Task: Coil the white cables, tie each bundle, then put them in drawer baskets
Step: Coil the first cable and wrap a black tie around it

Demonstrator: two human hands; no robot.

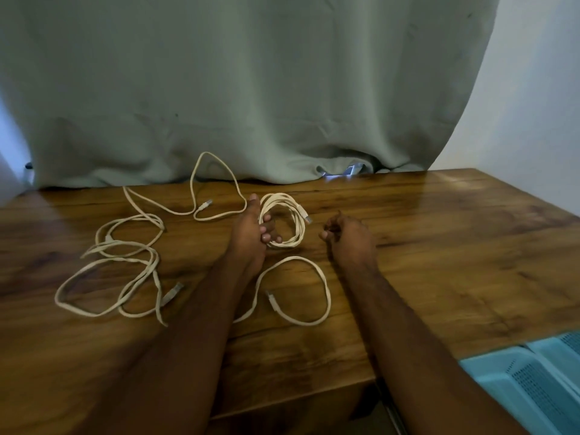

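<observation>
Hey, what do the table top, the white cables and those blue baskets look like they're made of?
Table top: wood or wood-look laminate, glossy; grain lines and bright reflections show. White cables: flexible plastic-sheathed cord, matte, lying in loose loops, with clear plug ends; the left hand holds one coil. Blue baskets: likely moulded plastic, with perforated mesh walls.

Table (439, 246) with a curtain (251, 89) hanging behind its far edge. Centre: coiled bundle (287, 219) held in the left hand (248, 233); right hand (348, 237) just beside it to the right — apart from it. Left of the hands: loose cables (119, 271) spread on the table. Nearer, between the forearms: a cable loop (314, 296). Lower right, beyond the table edge — drawer baskets (527, 381).
</observation>
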